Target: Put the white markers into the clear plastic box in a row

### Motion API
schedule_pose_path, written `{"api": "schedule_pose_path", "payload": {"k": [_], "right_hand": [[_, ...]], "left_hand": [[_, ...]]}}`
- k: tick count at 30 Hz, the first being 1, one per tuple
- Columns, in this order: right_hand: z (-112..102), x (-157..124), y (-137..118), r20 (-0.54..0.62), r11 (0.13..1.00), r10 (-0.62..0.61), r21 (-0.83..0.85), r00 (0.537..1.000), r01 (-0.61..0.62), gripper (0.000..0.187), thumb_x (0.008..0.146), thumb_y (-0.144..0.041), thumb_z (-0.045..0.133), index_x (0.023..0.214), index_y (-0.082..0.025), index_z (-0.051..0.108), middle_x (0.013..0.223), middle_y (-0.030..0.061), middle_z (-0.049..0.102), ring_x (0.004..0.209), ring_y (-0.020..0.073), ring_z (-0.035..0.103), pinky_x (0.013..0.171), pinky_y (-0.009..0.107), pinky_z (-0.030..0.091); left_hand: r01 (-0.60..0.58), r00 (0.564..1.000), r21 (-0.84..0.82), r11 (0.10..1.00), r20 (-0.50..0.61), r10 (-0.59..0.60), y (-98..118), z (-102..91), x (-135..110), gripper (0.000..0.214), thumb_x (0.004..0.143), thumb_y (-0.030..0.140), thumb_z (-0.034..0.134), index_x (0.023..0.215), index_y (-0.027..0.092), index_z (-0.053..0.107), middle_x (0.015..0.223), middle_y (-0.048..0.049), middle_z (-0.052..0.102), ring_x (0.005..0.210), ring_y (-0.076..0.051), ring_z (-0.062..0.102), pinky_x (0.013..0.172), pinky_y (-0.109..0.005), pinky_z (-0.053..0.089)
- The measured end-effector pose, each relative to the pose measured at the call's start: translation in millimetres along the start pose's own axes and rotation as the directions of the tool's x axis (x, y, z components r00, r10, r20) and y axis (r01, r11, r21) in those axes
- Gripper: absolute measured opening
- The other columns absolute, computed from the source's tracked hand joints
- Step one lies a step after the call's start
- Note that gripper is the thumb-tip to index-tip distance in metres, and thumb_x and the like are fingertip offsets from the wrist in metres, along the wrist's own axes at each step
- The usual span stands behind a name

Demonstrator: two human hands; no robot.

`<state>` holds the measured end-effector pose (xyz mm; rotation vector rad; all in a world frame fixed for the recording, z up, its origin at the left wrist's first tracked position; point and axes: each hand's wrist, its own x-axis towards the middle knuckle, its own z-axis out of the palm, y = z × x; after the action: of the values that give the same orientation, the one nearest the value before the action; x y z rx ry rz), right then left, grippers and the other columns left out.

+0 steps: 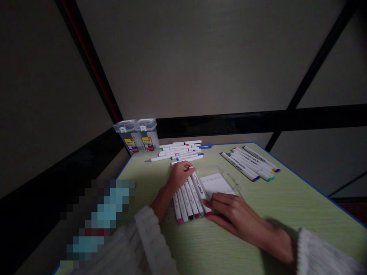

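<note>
A clear flat plastic case (222, 179) lies on the green table (286, 206) in front of me, with a white card inside. Several white markers (187, 200) with coloured caps lie side by side in its left half. My left hand (180, 173) rests with curled fingers on the far ends of these markers. My right hand (237, 217) lies flat with fingers stretched out at the case's near edge, fingertips touching the nearest marker cap. Both arms wear white knitted sleeves.
A loose pile of markers (180, 151) lies at the table's far side. Another row of markers (250, 163) lies at the right. Two clear upright boxes (139, 135) with yellow labels stand at the far left corner. A blurred patch covers the lower left.
</note>
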<state>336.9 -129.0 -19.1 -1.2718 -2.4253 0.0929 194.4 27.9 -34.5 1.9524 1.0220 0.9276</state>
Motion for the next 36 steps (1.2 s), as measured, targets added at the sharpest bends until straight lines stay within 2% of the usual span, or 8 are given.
{"api": "schedule_pose_path", "payload": {"k": [12, 20, 30, 36], "right_hand": [[-3, 3, 0, 0.077, 0.996, 0.013, 0.088, 0.997, -0.019, 0.025, 0.088, -0.029, 0.039, 0.099, -0.015, 0.057, 0.081, 0.0064, 0.058, 0.074, 0.0176, 0.053, 0.064, 0.028, 0.041], [-5, 5, 1, 0.085, 0.989, 0.001, 0.149, 0.996, -0.014, 0.028, 0.089, -0.032, 0.039, 0.102, -0.015, 0.057, 0.084, 0.0064, 0.058, 0.076, 0.0175, 0.054, 0.065, 0.028, 0.041], [-5, 4, 5, 0.07, 0.995, -0.031, 0.097, 0.997, 0.024, 0.037, 0.088, -0.04, 0.038, 0.107, -0.015, 0.057, 0.085, 0.0071, 0.06, 0.077, 0.0171, 0.056, 0.067, 0.027, 0.044], [-5, 2, 5, 0.068, 0.998, -0.063, -0.011, 0.996, 0.064, 0.036, 0.09, -0.036, 0.035, 0.108, -0.014, 0.056, 0.083, 0.0073, 0.06, 0.072, 0.0169, 0.057, 0.063, 0.028, 0.045]], "left_hand": [[0.025, 0.999, -0.021, 0.999, 0.022, -0.025, 4, -1.6, 0, 0.005, 0.064, 0.016, 0.059, 0.067, 0.013, 0.057, 0.06, 0.0002, 0.061, 0.06, -0.012, 0.059, 0.056, -0.022, 0.043], [0.066, 0.998, -0.011, 0.998, 0.022, -0.066, 5, -2.6, 2, 0.006, 0.062, 0.016, 0.061, 0.065, 0.013, 0.056, 0.057, 0.0015, 0.06, 0.058, -0.012, 0.057, 0.055, -0.021, 0.043], [0.073, 0.997, -0.066, 0.995, 0.043, -0.07, -3, -4.7, 3, 0.007, 0.062, 0.017, 0.061, 0.065, 0.013, 0.055, 0.055, 0.0022, 0.058, 0.053, -0.01, 0.056, 0.05, -0.02, 0.041], [0.075, 0.997, -0.11, 0.991, 0.04, -0.071, -7, -5.6, 3, 0.007, 0.061, 0.016, 0.062, 0.064, 0.013, 0.056, 0.056, 0.0018, 0.059, 0.054, -0.01, 0.056, 0.052, -0.02, 0.042]]}}
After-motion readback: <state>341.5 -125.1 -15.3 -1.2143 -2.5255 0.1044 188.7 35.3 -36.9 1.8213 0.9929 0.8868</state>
